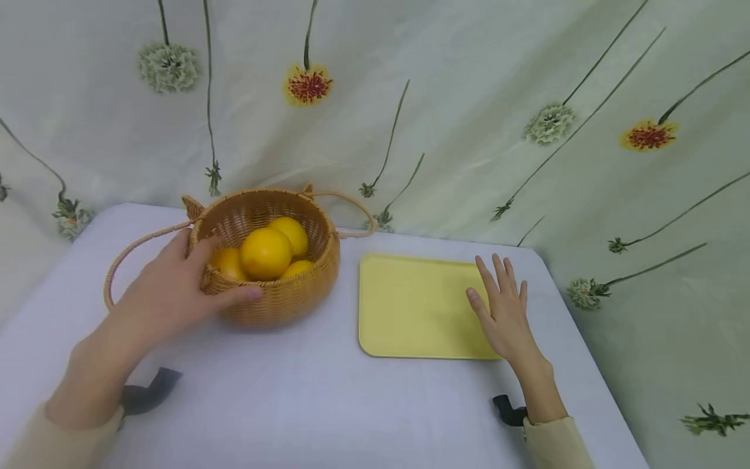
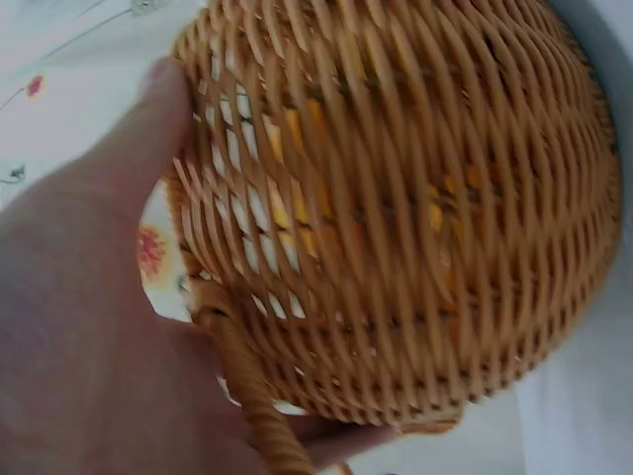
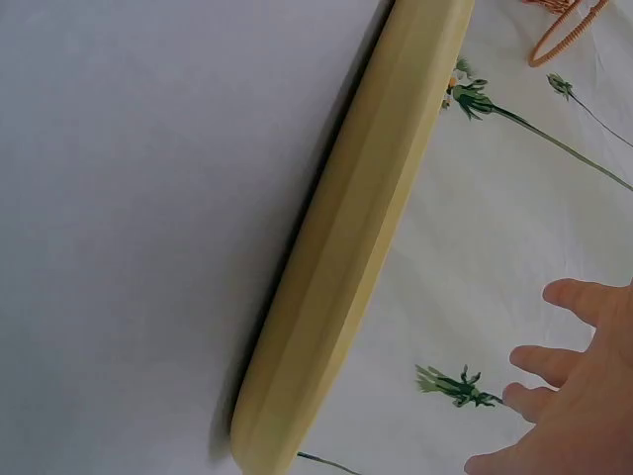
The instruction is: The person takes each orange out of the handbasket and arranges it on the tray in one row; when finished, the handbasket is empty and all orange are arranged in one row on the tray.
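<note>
A woven wicker basket (image 1: 275, 303) stands at the left of the table, with several round yellow-orange fruits (image 1: 266, 254) inside. My left hand (image 1: 170, 283) grips the basket's left side, thumb along the outer front and fingers near the rim. Close up in the left wrist view, the hand (image 2: 109, 297) spans the wicker wall (image 2: 396, 218), and bits of fruit colour show through the weave. My right hand (image 1: 506, 316) hovers by the right end of a flat yellow tray (image 1: 416, 306), fingers spread and holding nothing. In the right wrist view it (image 3: 574, 396) appears beyond the tray's side (image 3: 346, 237).
Two thin wicker handles stick out from the basket, one left (image 1: 120, 260) and one right (image 1: 357, 202). A white cloth (image 1: 305, 404) covers the table. Behind it hangs a flower-printed curtain (image 1: 457, 117). Dark curved straps (image 1: 153, 391) sit by the wrists.
</note>
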Demonstrator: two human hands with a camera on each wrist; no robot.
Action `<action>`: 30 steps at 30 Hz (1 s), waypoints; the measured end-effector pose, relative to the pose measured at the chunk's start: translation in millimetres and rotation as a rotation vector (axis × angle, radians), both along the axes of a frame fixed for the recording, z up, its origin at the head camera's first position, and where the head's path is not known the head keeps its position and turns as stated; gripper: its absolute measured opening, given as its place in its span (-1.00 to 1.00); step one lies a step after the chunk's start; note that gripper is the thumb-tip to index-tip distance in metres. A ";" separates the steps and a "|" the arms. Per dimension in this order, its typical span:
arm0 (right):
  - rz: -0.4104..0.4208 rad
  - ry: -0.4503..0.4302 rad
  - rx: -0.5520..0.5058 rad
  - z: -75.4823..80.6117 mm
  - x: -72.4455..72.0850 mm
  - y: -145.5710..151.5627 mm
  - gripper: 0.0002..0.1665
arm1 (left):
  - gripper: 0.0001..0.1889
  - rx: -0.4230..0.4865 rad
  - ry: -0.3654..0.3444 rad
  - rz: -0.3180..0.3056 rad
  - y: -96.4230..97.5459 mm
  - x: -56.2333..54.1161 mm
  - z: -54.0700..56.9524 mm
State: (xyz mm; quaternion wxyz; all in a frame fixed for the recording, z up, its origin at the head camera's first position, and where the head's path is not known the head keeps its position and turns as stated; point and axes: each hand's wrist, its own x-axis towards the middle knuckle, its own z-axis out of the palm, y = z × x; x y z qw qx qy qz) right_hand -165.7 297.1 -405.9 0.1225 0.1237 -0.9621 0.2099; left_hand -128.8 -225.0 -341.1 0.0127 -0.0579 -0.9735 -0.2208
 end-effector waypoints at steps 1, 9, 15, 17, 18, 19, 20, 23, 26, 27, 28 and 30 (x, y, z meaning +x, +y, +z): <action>-0.002 0.004 0.000 0.2 0.1 -0.8 -0.21 | 0.14 -0.007 0.029 -0.003 -1.7 -1.2 -0.3; -0.002 0.012 -0.001 -2.1 0.4 -5.2 -0.21 | 0.15 0.105 -0.064 0.011 -12.5 -3.4 -13.6; 0.038 -0.018 0.008 -8.0 1.9 -12.2 -0.17 | 0.04 0.152 0.034 0.049 -9.9 -2.4 -27.2; 0.062 -0.014 0.007 -7.0 1.1 -14.7 -0.16 | 0.03 0.153 0.059 0.054 -8.4 -3.1 -27.3; 0.077 -0.014 0.006 -5.8 0.4 -16.9 -0.16 | 0.03 0.151 0.066 0.057 -7.9 -3.3 -26.7; 0.092 -0.019 0.001 -4.7 0.0 -19.7 -0.16 | 0.03 0.147 0.070 0.059 -7.6 -3.3 -26.0; 0.109 -0.028 -0.006 -2.9 -0.1 -23.5 -0.16 | 0.02 0.145 0.073 0.058 -7.3 -3.1 -25.4; 0.151 -0.058 -0.025 1.9 -1.6 -38.0 -0.16 | 0.02 0.141 0.072 0.057 -7.5 -2.9 -24.1; 0.204 -0.084 -0.072 11.3 -3.8 -57.4 -0.16 | 0.02 0.135 0.070 0.050 -8.0 -2.4 -24.3; 0.223 -0.088 -0.091 14.4 -5.2 -64.4 -0.15 | 0.03 0.128 0.078 0.052 -8.2 -2.3 -24.4; 0.241 -0.094 -0.113 17.8 -6.2 -71.7 -0.15 | 0.03 0.117 0.092 0.053 -8.2 -2.0 -24.8; 0.277 -0.103 -0.159 24.8 -7.6 -87.0 -0.14 | 0.04 0.090 0.131 0.060 -7.6 -0.8 -26.0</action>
